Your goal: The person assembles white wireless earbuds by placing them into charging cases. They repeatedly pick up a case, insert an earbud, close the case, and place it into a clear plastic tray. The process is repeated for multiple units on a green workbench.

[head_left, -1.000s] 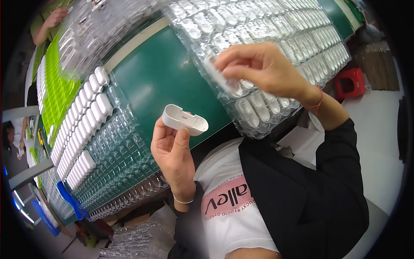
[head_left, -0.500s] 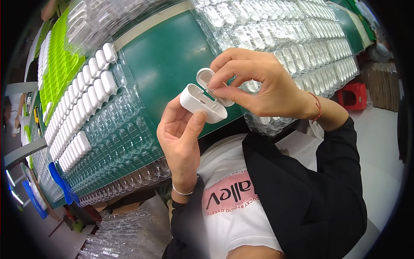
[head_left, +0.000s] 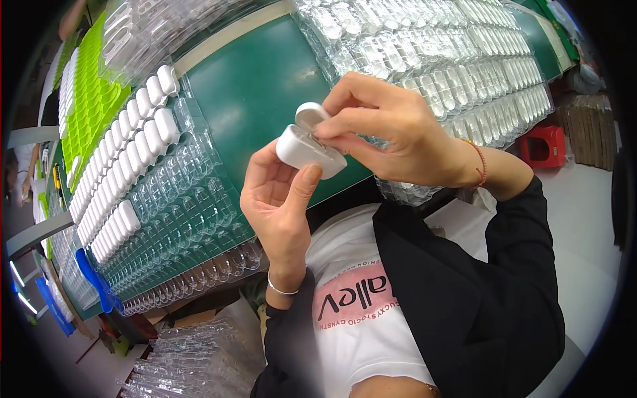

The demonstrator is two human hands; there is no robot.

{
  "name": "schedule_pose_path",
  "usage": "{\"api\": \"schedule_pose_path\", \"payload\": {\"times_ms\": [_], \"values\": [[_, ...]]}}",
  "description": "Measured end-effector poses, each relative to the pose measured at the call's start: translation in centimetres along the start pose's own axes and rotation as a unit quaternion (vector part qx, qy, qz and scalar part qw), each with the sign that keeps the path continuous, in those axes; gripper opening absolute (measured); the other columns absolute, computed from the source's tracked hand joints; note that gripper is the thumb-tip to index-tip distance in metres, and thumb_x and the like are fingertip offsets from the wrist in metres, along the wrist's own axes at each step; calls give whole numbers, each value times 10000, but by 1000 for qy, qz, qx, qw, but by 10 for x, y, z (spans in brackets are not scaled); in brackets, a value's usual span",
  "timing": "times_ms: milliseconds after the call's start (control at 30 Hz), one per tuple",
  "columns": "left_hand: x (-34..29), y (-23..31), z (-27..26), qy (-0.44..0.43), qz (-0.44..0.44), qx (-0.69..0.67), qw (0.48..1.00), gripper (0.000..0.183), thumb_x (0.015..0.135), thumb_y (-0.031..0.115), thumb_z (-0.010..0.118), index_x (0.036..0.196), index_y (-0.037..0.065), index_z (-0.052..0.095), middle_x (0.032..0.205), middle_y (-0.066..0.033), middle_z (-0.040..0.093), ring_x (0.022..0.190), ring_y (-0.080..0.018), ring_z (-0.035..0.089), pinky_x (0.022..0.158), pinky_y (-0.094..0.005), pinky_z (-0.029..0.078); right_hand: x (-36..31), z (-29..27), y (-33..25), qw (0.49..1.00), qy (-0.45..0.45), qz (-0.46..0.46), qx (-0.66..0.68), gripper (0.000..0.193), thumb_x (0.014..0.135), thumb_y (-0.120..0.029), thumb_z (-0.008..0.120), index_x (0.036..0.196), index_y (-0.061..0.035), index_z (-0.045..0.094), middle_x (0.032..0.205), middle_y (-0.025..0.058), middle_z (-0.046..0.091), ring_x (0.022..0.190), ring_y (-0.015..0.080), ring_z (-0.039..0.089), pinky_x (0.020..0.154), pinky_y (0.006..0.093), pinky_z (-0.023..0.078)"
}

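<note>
Between my left thumb and fingers is a white earphone case body point(head_left: 304, 154), held in the air over the green table point(head_left: 255, 79). My left hand point(head_left: 275, 215) wraps it from below and the near side. My right hand point(head_left: 398, 136) pinches the small rounded white lid point(head_left: 310, 114), which stands tilted along the far edge of the body. The two parts meet or nearly meet there. My right fingers cover the place, so I cannot tell whether they are joined.
A clear blister tray point(head_left: 192, 192) at left bears rows of white cases point(head_left: 139, 106). Lime-green trays point(head_left: 93, 86) lie beyond it. More clear trays point(head_left: 411, 50) full of shiny parts spread at far right. A red stool point(head_left: 543, 146) stands on the floor at right.
The lid has swung closer to the body, and the gap between them has narrowed. The case body has tipped so its opening is mostly turned away. Both hands keep their hold.
</note>
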State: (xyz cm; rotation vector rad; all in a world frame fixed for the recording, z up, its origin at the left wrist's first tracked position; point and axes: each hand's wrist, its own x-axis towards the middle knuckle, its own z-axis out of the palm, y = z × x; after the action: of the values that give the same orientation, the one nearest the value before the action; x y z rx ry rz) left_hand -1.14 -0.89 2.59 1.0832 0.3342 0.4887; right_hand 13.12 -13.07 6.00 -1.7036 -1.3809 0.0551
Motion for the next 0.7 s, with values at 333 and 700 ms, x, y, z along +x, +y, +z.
{"api": "schedule_pose_path", "payload": {"times_ms": [333,700], "values": [[-4,-7,-13,-57,-24,-100,993,536,798,126,797,1217,-71,527,1114,-124,640,1047,-174,617,933,-316,468,1,-3,-10,999,-32,20,39,288,717,184,583,890,-31,668,886,93,618,733,213,646,587,291,521],[-1,-10,-4,36,63,-54,996,527,896,-19,661,1368,-24,427,1238,-134,589,1137,-187,589,947,-310,495,21,0,-3,1000,-13,-9,11,92,791,-93,739,872,-71,703,715,69,576,590,254,582,514,347,430]]}}
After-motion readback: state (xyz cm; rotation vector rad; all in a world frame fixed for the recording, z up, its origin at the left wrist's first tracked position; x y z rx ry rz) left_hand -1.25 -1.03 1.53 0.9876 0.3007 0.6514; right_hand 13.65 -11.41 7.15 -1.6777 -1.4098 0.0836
